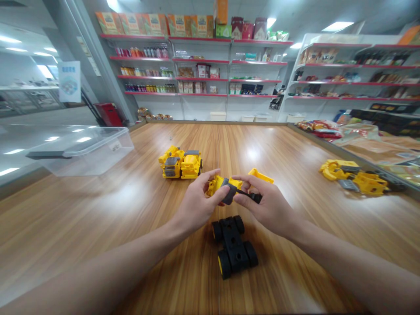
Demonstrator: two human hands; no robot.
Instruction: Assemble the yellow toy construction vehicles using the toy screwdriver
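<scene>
My left hand [201, 197] is closed around a yellow toy truck cab [215, 186] with a grey roof piece [229, 190], its thumb pressed on the grey part. Between the fingers of my right hand [267, 201] is a small black screwdriver [251, 195], its thin shaft reaching toward the cab. Whether the tip sits in a screw is too small to tell. A yellow toy dump bed [261, 176] shows just beyond my right hand, partly hidden by it. Nearer to me, a black toy wheel chassis [233, 245] with several thick tyres lies on the wooden table [177, 280].
Two yellow toy trucks [181, 164] stand together beyond my left hand. More yellow toy vehicle parts [356, 177] lie at the right. A clear plastic bin [95, 153] sits at the left edge. Packaged goods [323, 129] lie past the table's right rim; stocked shelves [200, 60] stand behind.
</scene>
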